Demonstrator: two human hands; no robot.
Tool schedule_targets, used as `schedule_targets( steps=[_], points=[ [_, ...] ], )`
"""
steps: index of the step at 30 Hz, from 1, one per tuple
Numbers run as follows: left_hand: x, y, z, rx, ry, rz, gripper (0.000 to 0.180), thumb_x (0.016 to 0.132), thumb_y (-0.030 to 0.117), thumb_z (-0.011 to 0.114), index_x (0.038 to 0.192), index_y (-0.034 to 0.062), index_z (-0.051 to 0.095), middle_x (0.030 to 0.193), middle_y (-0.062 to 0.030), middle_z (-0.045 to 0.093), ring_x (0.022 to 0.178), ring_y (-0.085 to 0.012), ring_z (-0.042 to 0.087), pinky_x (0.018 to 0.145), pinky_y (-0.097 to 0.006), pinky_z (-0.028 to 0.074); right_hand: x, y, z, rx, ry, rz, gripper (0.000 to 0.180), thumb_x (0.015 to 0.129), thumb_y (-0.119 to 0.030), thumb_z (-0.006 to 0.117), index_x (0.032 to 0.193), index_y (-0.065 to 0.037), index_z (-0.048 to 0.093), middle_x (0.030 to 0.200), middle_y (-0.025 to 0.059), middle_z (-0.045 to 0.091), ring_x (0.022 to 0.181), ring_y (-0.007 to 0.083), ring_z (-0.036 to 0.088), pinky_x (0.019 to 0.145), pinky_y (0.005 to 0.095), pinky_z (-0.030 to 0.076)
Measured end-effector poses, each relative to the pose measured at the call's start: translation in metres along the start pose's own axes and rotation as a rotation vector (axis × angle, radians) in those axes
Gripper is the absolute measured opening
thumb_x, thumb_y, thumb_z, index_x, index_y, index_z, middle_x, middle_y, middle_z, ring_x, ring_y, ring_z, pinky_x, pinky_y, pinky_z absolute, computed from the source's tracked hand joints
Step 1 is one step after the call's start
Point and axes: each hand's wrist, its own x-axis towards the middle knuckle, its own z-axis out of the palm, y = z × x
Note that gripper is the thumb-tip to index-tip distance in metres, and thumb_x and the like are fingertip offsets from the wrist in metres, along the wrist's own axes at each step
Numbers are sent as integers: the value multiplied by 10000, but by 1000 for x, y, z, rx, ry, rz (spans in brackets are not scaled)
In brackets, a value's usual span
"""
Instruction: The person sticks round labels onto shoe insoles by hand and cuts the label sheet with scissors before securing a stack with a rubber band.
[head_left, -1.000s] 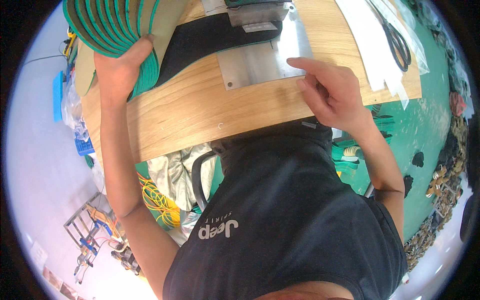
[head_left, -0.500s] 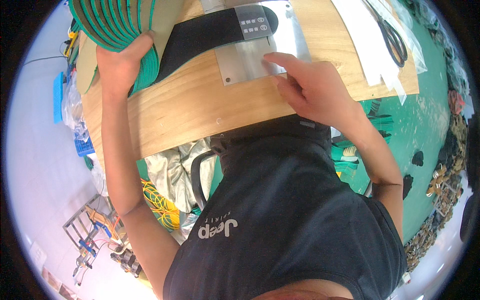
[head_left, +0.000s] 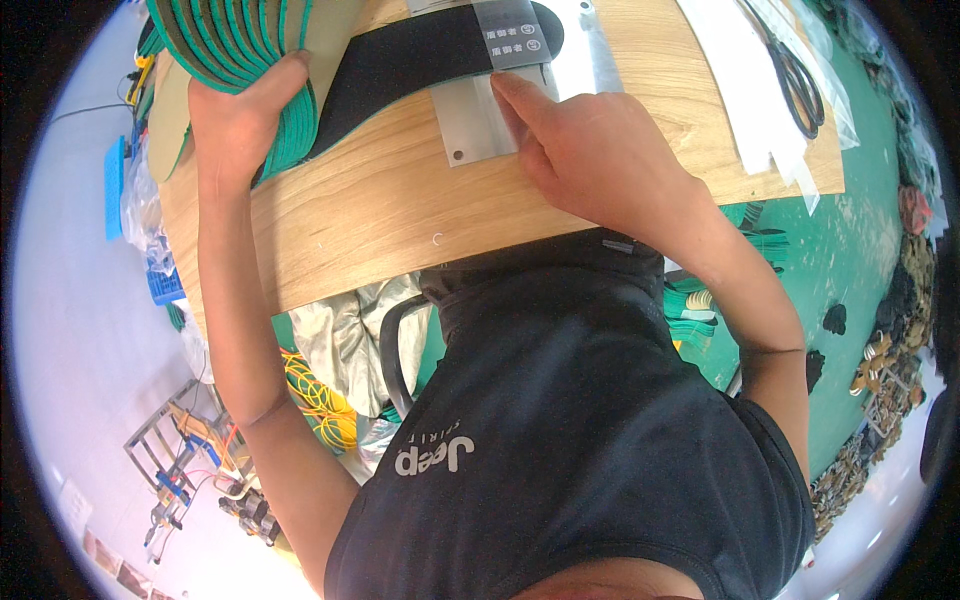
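My left hand (head_left: 235, 125) is wrapped round a fanned stack of insoles (head_left: 292, 135) with green edges and tan faces, at the table's upper left. Beside the stack a black insole (head_left: 400, 65) lies across a shiny metal plate (head_left: 465, 135). A clear strip with white printing (head_left: 512, 42) rests over the insole near its rounded end. At the insole's near edge is my right hand (head_left: 610, 150), palm down, index finger stretched out to the strip's near end. Its other fingers are curled and partly hidden; I see nothing held in it.
Black-handled scissors (head_left: 798, 95) lie on white sheets (head_left: 735, 100) at the right of the wooden table (head_left: 350, 235). Clear plastic hangs past the table's right edge. Below are a yellow coiled hose (head_left: 325, 410) and green-edged pieces (head_left: 690, 325).
My right hand has moved left and slightly away from me, its fingertip now at the insole's near edge. My left hand keeps its grip on the stack.
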Motion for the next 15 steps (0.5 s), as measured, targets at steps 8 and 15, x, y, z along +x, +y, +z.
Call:
schedule_targets(
  steps=[8,15],
  points=[
    [2,5,1,3,-8,-3,247,680,148,726,837,-25,644,778,-58,655,717,-114,581,696,-279,474,-18,9,4,244,88,-92,248,818,-155,552,1043,-52,565,600,162,588,581,355,597,523,445,466],
    [2,3,2,8,6,31,247,680,153,724,836,-19,638,768,-55,649,713,-112,574,688,-279,472,-41,27,2,426,217,-150,289,794,-6,592,1081,-37,605,551,86,479,456,228,493,452,302,374]
  ],
)
